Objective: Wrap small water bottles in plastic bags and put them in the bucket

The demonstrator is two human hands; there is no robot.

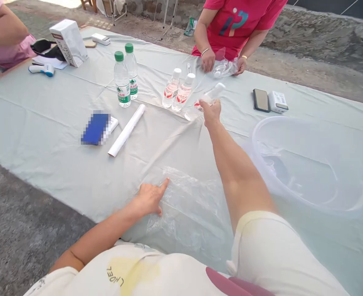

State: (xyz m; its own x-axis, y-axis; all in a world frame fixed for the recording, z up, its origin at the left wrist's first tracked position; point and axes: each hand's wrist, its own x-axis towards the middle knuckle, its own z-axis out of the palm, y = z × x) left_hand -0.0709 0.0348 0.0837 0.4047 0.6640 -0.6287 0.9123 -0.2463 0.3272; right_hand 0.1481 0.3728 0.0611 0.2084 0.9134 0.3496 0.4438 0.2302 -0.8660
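Note:
My right hand (211, 112) is stretched far across the table and wrapped round a small clear water bottle (212, 93) with a white cap, which leans over to the right. Just left of it stand two similar upright white-capped bottles (183, 93) with red-and-white labels. My left hand (150, 198) rests at the left edge of a sheet of clear plastic film (190, 201), index finger and thumb spread and nothing held. A white roll (126, 130) lies beyond that hand, beside a blue pixelated item (95, 129).
Two taller green-capped bottles (122, 88) stand beyond the roll. A large translucent tub (255, 133) sits at the right, below a phone (261, 100) and a white device (278, 101). Opposite, a person in red (240, 20) handles a bottle in clear plastic. Another person's arm shows far left.

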